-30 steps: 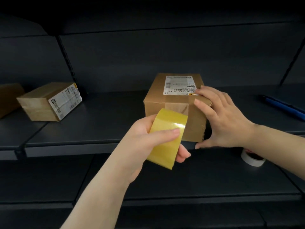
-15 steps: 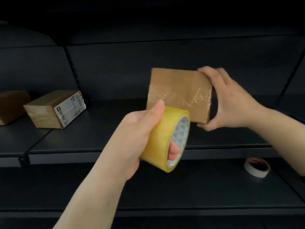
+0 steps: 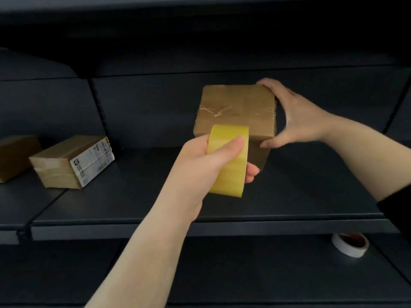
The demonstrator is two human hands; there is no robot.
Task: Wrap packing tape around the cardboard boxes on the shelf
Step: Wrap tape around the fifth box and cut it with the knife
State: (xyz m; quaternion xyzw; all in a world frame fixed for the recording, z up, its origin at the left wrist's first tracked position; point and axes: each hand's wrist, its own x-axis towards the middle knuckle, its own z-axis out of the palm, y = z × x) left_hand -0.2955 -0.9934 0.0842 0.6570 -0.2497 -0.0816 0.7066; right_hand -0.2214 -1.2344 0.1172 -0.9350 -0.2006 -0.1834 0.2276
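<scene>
A person is tilting a cardboard box up on the dark metal shelf, its broad face turned toward the camera and its lower edge apparently resting on the shelf, though the roll hides part of that edge. The right hand is gripping the box's right side, fingers curled over the top corner and thumb hooked under the lower edge. The left hand is holding a roll of yellow packing tape just in front of the box's lower left, thumb lying across the outer band and fingers wrapped through the core, their tips showing on the right.

A crinkled strip of clear tape is already crossing the middle of the upturned face. Whether a free end is running from the roll to the box cannot be told from this angle. Judging by the pose, the wrapping of this box is in mid-course, with the box being presented for another pass. The next move seems to call for steadying the box while bringing the roll across the cardboard, keeping the band flat.

A labelled box and another box are sitting farther left on the shelf, and a white tape roll is lying on the shelf below.
</scene>
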